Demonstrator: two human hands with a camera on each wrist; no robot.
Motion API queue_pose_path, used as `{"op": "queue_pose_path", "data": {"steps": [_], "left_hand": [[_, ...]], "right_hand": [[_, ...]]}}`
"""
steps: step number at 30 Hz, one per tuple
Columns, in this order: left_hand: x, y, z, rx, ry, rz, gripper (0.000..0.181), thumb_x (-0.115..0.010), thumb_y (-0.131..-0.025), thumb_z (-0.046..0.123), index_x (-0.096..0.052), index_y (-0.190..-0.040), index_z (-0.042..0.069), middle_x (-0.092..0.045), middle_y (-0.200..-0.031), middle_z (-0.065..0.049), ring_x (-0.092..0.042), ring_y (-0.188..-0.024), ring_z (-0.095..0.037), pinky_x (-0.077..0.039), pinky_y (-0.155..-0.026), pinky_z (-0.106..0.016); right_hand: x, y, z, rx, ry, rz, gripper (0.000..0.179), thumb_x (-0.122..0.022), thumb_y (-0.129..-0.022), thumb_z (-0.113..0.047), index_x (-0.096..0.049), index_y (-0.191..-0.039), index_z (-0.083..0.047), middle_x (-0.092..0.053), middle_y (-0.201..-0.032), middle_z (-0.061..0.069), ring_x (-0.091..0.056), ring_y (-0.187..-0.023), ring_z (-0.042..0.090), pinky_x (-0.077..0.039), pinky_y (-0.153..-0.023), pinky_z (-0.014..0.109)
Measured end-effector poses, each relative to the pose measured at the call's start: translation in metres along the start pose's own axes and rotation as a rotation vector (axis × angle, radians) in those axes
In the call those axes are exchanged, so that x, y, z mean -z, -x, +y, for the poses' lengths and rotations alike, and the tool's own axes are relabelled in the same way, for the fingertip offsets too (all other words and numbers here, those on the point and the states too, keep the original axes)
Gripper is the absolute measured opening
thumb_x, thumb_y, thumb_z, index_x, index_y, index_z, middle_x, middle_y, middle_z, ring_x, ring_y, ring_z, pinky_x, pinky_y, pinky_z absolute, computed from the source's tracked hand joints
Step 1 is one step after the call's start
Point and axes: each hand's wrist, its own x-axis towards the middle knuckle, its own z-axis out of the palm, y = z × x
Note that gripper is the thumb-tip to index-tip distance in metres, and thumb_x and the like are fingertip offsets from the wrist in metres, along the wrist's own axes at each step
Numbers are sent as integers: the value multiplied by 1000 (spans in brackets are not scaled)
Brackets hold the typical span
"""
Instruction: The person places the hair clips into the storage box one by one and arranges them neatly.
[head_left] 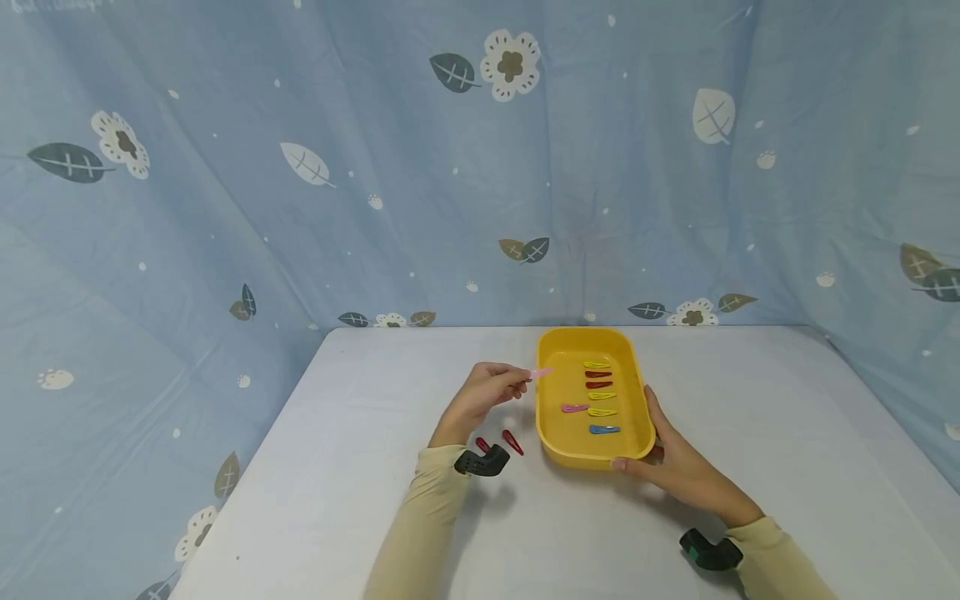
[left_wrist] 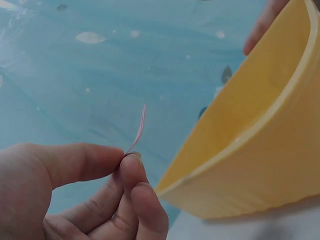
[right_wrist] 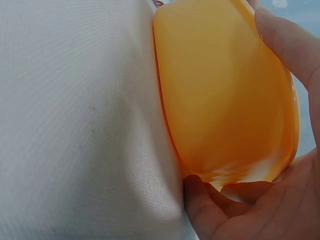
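Note:
My left hand (head_left: 486, 395) pinches a pink snap hair clip (head_left: 542, 372) between thumb and index finger, at the left rim of a yellow tray (head_left: 594, 462). In the left wrist view the clip (left_wrist: 139, 133) points upward from the fingertips, beside the tray's outer wall. My right hand (head_left: 686, 472) grips the tray at its near right corner, thumb at the rim and fingers around the side. Inside the tray several clips lie in a rough column: yellow clips (head_left: 602, 396), two red clips (head_left: 598, 385), a blue clip (head_left: 604, 429) and another pink clip (head_left: 574, 408).
Two red clips (head_left: 513, 442) lie on the white table (head_left: 360, 450) left of the tray, close to my left wrist, one partly covered by the black wrist camera (head_left: 482, 461). A blue patterned cloth (head_left: 420, 167) hangs behind the table and along its sides.

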Motion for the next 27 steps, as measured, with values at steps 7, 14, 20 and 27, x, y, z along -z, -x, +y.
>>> {"op": "queue_pose_path", "data": {"steps": [7,14,20,27], "left_hand": [[-5,0,5,10,-2,-31,30,-72,-97,26,-74,-108,-2,-67,-80,3,-60,-81,-16,-53,-93,-38],[-12,0,9,21,-15,-50,39,-69,-98,26,-71,-119,-7,-68,-82,3,-63,-83,-17,-53,-104,-48],[-18,0,8,19,-44,-71,37,-69,-99,27,-72,-118,-5,-68,-85,2,-62,-84,-15,-54,-101,-46],[-27,0,10,4,-62,-87,37,-70,-98,26,-73,-115,-7,-69,-83,1,-64,-81,-14,-57,-88,-36]], "right_hand": [[0,0,0,15,-14,1,124,-77,-92,-43,21,-164,-18,-8,-173,24,-54,-136,34,-53,-102,27],[0,1,2,50,-47,3,124,-79,-92,-39,20,-164,-17,-8,-173,25,-54,-136,36,-43,-92,7],[0,1,2,45,-48,0,124,-78,-92,-39,20,-164,-18,-9,-173,25,-54,-137,36,-44,-92,8],[0,1,1,51,-45,3,123,-78,-92,-39,20,-164,-17,-7,-173,24,-52,-138,36,-43,-92,7]]}}
